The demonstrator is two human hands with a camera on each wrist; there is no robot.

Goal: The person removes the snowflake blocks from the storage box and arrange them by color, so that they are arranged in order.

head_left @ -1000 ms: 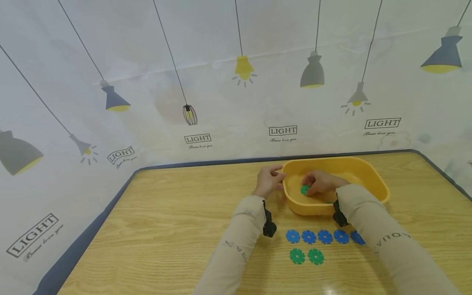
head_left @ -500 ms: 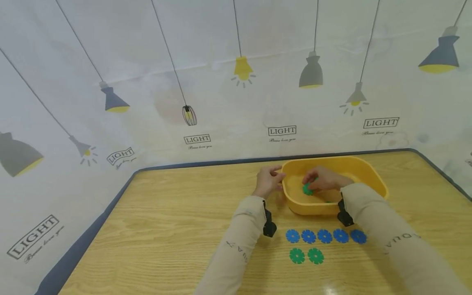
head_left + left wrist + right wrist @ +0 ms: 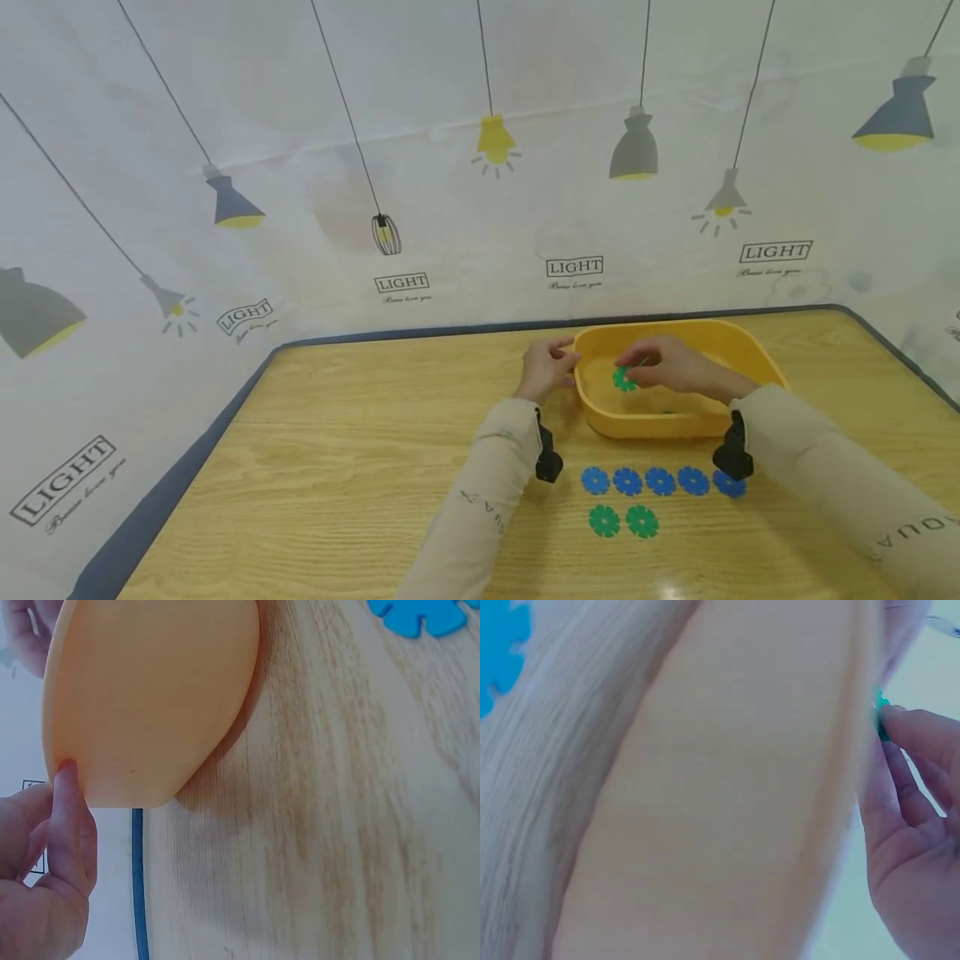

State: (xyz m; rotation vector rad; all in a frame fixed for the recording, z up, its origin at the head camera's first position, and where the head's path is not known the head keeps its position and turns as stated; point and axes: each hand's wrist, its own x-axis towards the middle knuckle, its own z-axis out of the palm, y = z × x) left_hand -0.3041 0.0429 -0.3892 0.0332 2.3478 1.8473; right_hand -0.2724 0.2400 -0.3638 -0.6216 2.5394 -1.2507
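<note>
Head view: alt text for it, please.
The right hand pinches a green disc over the floor of a yellow tub while the left hand holds its rim. Five blue discs and two green discs lie in front on a wooden table.

An indoor setting is being shown, whether home or workplace not being made clear. A wood-grain table with dark blue edging is being enclosed at the back and both sides by a pale, creased wall covering, which is being brightened by printed pendant lamps and repeated, framed "LIGHT" lettering.
</note>
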